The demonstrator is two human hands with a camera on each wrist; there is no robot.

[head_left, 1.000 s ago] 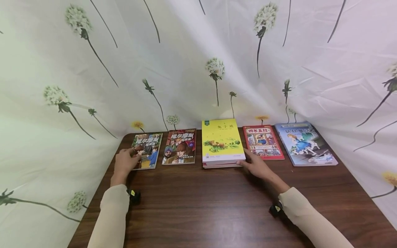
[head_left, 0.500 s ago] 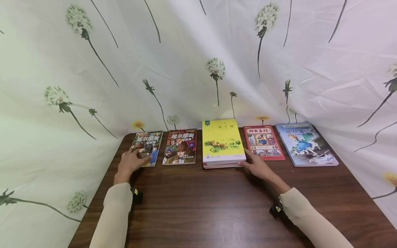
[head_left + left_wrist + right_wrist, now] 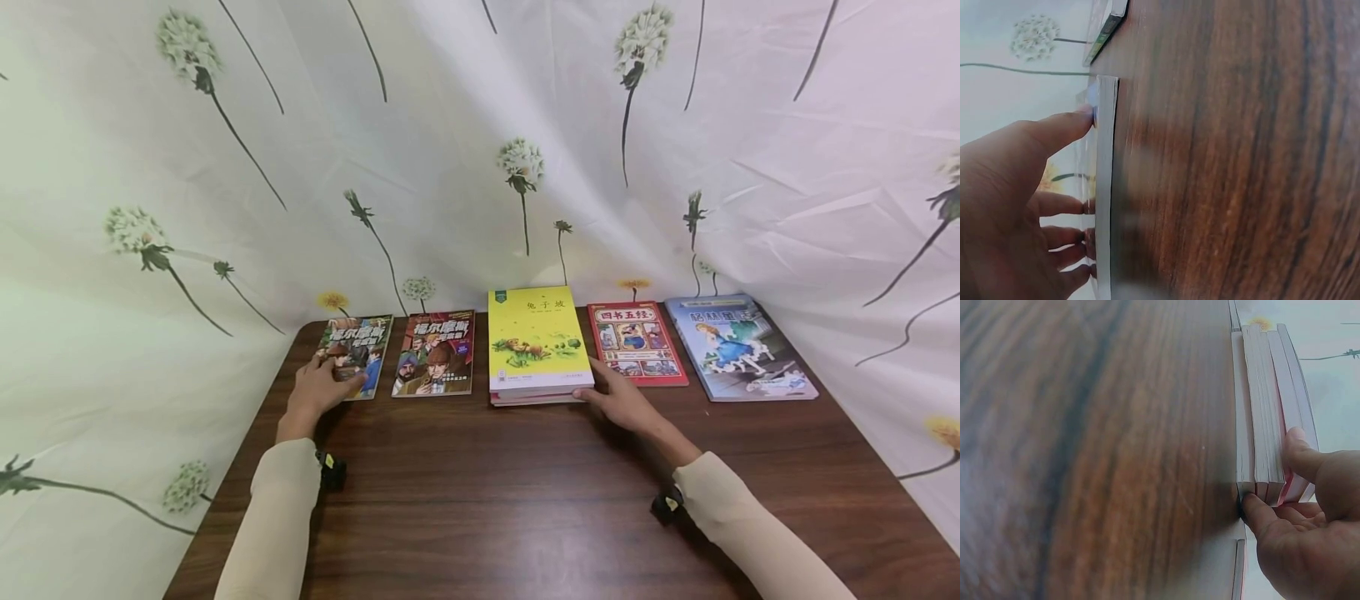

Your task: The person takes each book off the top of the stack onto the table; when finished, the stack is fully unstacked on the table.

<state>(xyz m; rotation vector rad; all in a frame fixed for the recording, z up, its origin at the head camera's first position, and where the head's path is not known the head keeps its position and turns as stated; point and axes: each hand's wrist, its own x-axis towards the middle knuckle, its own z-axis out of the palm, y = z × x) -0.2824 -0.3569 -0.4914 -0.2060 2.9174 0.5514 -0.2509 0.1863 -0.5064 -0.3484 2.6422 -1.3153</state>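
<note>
At the left end of a row of books lies a comic-style paperback [image 3: 372, 367] with white title characters. My left hand [image 3: 315, 390] rests its fingertips on that cover; in the left wrist view the thumb [image 3: 1069, 128] and spread fingers touch its upper face. A stack of books stands mid-row, topped by a yellow book [image 3: 536, 337]. My right hand [image 3: 626, 404] holds the stack's near right corner. In the right wrist view its thumb [image 3: 1300, 456] presses the page edges, and a finger [image 3: 1259, 512] bends against the lower corner; the other fingers are partly hidden.
Between the left book and the stack lies another paperback [image 3: 435, 358]. To the right are a red book [image 3: 637, 342] and a larger blue book [image 3: 738, 346]. All sit along the back of the brown wooden table [image 3: 480, 500], before a dandelion-print cloth [image 3: 450, 167].
My left hand has shifted slightly right over the left paperback, and that book has slid a little away from me. The right hand and the stack stay in place.
</note>
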